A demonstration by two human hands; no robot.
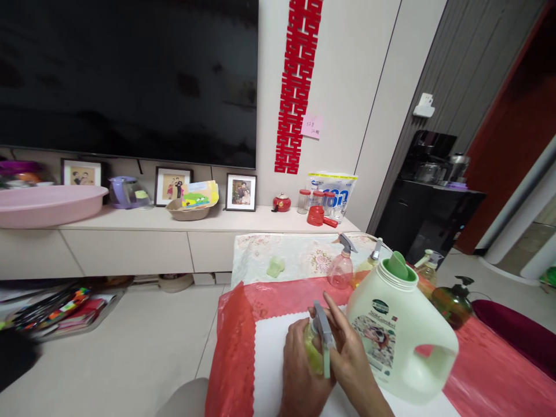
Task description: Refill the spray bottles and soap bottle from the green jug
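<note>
A small spray bottle point(314, 347) of yellow-green liquid with a grey trigger head stands upright between my hands. My left hand point(299, 370) is wrapped round its body. On the right side, my right hand point(351, 353) has its fingers at the spray head, and part of the grip is hidden behind it. Just right of my hands is a large pale green detergent jug point(403, 330), its mouth uncapped with a green spout inside. Behind it stand a pink spray bottle point(341, 269) and a yellowish spray bottle point(367, 266).
A red plastic sheet point(237, 347) and a white board lie on the table. A green-brown pump bottle point(452, 304) stands at the right. Beyond are a long white cabinet point(143, 246) with picture frames, jars and a pink basin point(52, 205), and a large television above.
</note>
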